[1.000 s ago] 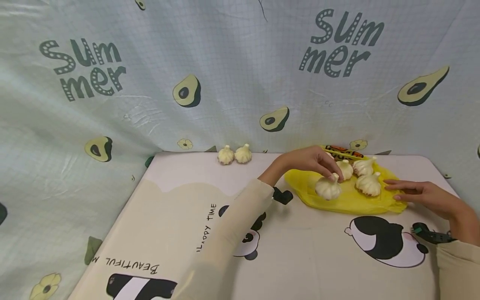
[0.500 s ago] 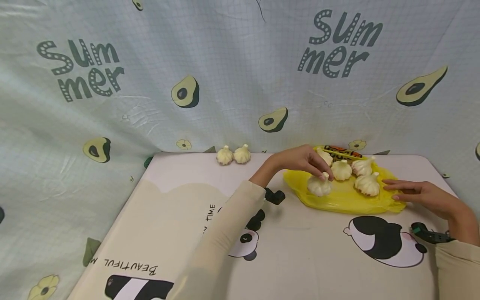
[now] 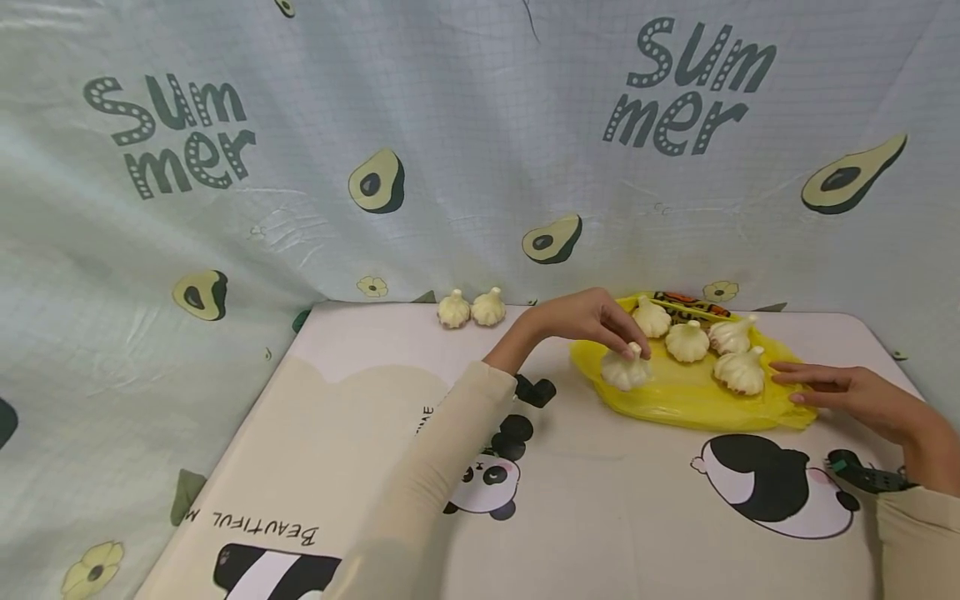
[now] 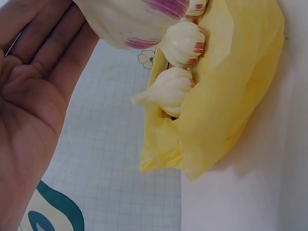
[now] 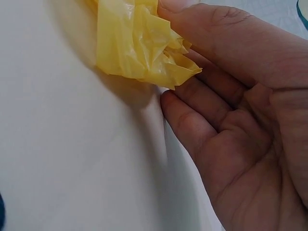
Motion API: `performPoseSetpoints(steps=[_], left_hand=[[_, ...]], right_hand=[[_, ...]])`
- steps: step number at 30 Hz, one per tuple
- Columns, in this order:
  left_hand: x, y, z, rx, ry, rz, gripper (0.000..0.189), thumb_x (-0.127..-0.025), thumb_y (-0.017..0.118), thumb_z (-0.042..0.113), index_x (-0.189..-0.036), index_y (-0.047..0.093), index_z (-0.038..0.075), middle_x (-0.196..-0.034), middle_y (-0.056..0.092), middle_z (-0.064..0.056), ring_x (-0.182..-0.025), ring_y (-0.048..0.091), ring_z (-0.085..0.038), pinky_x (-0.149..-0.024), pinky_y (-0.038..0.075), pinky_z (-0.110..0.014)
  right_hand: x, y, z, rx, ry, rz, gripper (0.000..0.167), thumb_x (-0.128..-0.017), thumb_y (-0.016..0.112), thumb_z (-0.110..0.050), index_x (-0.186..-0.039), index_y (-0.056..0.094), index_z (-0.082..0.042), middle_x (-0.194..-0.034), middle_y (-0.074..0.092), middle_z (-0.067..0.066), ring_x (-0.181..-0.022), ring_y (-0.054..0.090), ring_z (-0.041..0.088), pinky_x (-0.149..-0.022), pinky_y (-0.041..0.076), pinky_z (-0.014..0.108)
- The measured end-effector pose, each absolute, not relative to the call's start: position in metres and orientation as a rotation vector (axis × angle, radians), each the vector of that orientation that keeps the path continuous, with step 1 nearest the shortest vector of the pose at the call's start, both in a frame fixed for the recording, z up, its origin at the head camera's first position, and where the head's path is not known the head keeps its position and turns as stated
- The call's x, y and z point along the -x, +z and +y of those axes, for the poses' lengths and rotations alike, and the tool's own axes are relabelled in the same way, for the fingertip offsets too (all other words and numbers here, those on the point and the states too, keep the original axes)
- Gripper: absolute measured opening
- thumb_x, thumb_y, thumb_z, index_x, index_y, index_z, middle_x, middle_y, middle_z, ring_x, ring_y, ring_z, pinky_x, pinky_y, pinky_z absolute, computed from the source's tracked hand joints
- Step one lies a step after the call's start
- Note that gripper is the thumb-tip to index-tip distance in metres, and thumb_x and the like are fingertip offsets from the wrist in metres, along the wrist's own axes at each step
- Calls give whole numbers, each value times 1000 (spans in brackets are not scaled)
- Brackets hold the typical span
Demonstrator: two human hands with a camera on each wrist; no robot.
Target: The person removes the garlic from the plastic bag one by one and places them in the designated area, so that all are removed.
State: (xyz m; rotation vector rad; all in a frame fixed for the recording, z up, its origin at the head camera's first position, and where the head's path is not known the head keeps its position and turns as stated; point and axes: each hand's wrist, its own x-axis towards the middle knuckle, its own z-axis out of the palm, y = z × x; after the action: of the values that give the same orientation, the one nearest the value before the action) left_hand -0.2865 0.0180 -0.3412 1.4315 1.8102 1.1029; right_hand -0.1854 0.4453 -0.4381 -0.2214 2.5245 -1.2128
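My left hand [image 3: 581,318] pinches a garlic bulb [image 3: 624,372] by its stem over the left part of a yellow plastic bag [image 3: 678,410]. In the left wrist view this bulb [image 4: 132,21] shows purple streaks and hangs beside the stretched fingers. Several more white garlic bulbs lie on the bag, among them one bulb [image 3: 687,341] in the middle and another [image 3: 739,370] closest to my right hand [image 3: 862,402]. That hand holds the bag's right end, and the right wrist view shows the crumpled yellow plastic [image 5: 137,45] between thumb and fingers.
Two garlic bulbs stand side by side at the table's back edge, the left bulb [image 3: 453,309] and the right bulb [image 3: 488,307]. A cloth with avocado prints [image 3: 377,180] hangs behind the table [image 3: 600,517], which bears panda drawings.
My left hand has moved left with the garlic bulb, away from the others, uncovering a bulb at the back of the bag. The right hand stays at the bag's end.
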Motion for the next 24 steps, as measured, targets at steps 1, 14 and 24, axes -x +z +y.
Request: performPoseSetpoints(steps=[1, 14, 24], left_hand=[[286, -342, 17, -1429, 1102, 1814, 19, -93, 74, 6, -111, 78, 1, -106, 77, -5, -101, 71, -13, -91, 55, -30], [285, -343, -1, -1408, 1134, 1860, 18, -92, 76, 8, -109, 79, 3, -105, 77, -3, -101, 72, -13, -89, 56, -31], [287, -348, -18, -1409, 1124, 1915, 19, -93, 76, 10, -110, 79, 5, -105, 78, -1, -100, 72, -12, -89, 56, -31]], right_hand=[[185, -438, 445, 222, -1215, 2524, 46, -100, 67, -23, -138, 60, 2, -115, 43, -48, -146, 2, 58, -108, 9, 80], [184, -438, 445, 235, -1210, 2548, 46, -100, 66, -23, -139, 60, 0, -118, 43, -48, -155, -1, 40, -110, 9, 78], [184, -441, 445, 220, -1221, 2532, 46, -100, 67, -24, -138, 60, 1, -115, 43, -49, -149, -1, 54, -109, 8, 78]])
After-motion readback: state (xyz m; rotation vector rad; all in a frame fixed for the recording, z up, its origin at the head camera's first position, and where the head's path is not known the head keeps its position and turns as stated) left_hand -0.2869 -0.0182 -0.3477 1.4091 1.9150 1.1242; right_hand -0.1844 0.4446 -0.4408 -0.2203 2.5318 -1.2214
